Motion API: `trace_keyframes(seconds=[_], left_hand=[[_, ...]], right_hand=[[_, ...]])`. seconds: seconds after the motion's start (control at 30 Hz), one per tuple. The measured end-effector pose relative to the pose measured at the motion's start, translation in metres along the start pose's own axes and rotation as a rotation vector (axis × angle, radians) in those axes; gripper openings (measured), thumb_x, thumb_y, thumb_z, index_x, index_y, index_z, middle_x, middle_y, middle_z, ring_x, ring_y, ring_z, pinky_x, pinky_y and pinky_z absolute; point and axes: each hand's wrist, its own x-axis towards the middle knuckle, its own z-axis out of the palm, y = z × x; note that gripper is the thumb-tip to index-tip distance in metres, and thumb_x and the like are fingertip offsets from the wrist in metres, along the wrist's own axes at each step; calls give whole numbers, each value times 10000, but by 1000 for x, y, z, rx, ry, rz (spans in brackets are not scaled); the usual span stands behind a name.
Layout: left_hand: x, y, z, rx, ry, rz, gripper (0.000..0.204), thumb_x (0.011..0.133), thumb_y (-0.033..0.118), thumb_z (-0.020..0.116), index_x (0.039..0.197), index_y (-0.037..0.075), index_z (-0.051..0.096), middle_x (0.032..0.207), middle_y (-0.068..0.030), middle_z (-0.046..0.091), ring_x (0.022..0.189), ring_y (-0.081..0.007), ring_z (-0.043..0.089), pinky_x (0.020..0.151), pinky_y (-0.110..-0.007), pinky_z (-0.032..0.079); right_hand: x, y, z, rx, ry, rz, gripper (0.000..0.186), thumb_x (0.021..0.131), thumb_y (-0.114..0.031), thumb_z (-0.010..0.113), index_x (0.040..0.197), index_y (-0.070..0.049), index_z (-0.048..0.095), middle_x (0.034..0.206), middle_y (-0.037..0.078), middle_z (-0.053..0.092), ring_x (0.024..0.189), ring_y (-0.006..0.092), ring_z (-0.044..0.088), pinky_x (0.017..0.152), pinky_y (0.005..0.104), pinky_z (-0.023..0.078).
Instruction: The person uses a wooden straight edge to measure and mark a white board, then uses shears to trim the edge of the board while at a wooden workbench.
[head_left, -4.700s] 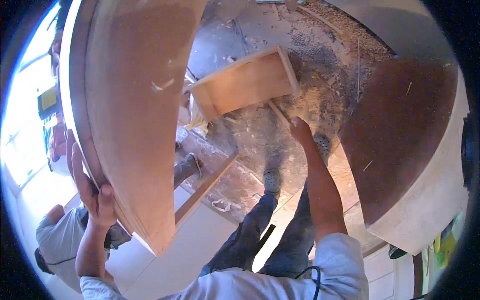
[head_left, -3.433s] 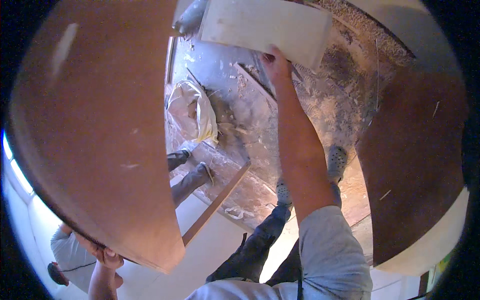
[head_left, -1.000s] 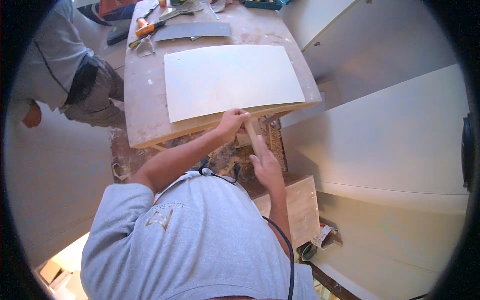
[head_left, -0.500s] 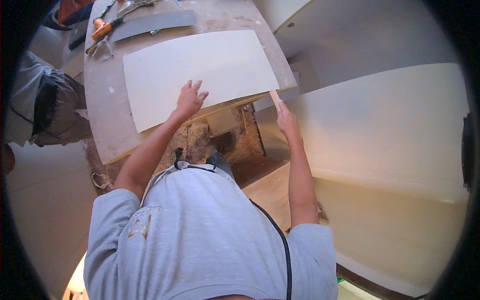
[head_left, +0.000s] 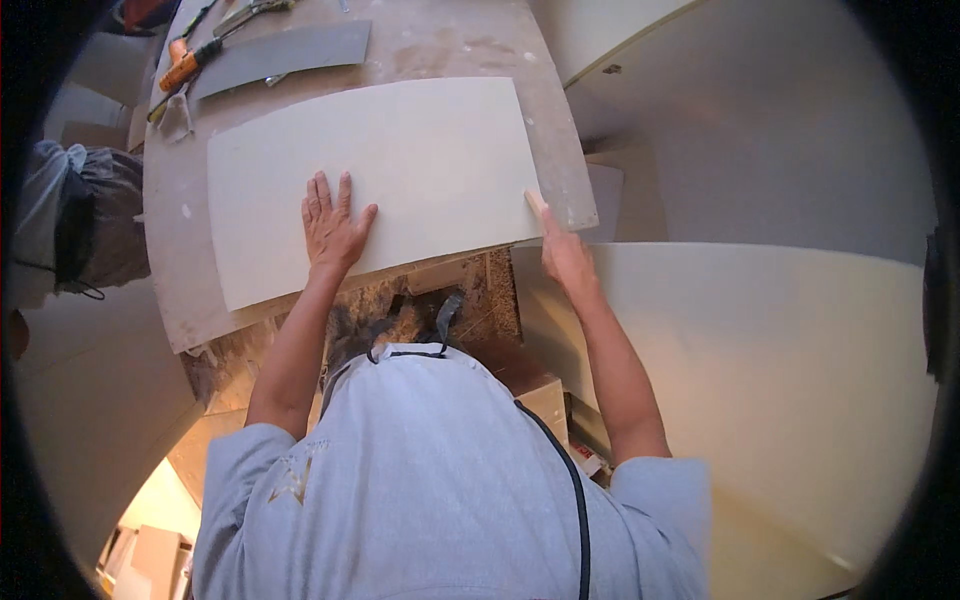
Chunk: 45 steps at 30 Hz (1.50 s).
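Note:
A large white rectangular panel lies flat on the worktable, its near edge close to the table's front edge. On the left part of the panel my left hand rests palm down, fingers stretched and thumb apart. My right hand is closed around a short pale wooden strip at the panel's near right corner. The strip's far end meets the panel's right edge; most of its near part is hidden in my fingers.
On the worktable beyond the panel lie a grey flat sheet and an orange-and-black tool. A clear plastic bag with dark contents stands at the left. Large pale boards stand close on my right.
My left hand has come down flat on the panel, further left. My right hand has brought the wooden strip from just off the near corner onto the panel's right edge. The view has shifted.

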Motion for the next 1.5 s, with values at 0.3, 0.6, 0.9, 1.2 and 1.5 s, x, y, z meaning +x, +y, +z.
trace_keyframes(seconds=[0.3,0.6,0.9,1.2,1.5], left_hand=[[1,1,0,32,51,-12,768,961,641,474,1598,244,315,1676,-171,157,1557,-314,119,1252,-466,106],[-1,-1,-4,9,3,-39,748,970,631,465,1594,241,326,1679,-153,159,1557,-299,128,1254,-446,118],[3,-6,-3,-42,16,-36,745,967,597,506,1590,227,333,1668,-174,179,1551,-321,138,1251,-458,127],[5,-3,-5,-80,101,-11,719,969,563,535,1571,207,372,1658,-180,206,1540,-331,179,1242,-469,160],[-1,-3,-1,-34,95,-9,710,984,571,509,1574,204,361,1655,-184,206,1536,-340,182,1235,-487,179]], right_hand=[[159,-30,-53,-109,145,-147,575,978,-132,436,1539,-187,323,1118,299,683,1046,471,672,925,558,523],[231,-57,-89,-91,156,-157,504,1026,-233,334,1525,-168,367,1271,312,618,1181,492,595,1026,551,458],[20,-3,0,-7,140,-244,550,1000,-110,391,1530,-236,310,1107,346,652,1053,498,648,922,606,490],[186,-73,-62,-116,142,-234,606,987,-126,417,1567,-167,243,1092,341,666,1034,494,659,910,583,511],[207,-90,-68,4,197,-148,545,1058,-326,284,1594,-228,260,1261,339,612,1206,518,571,1054,560,437]])
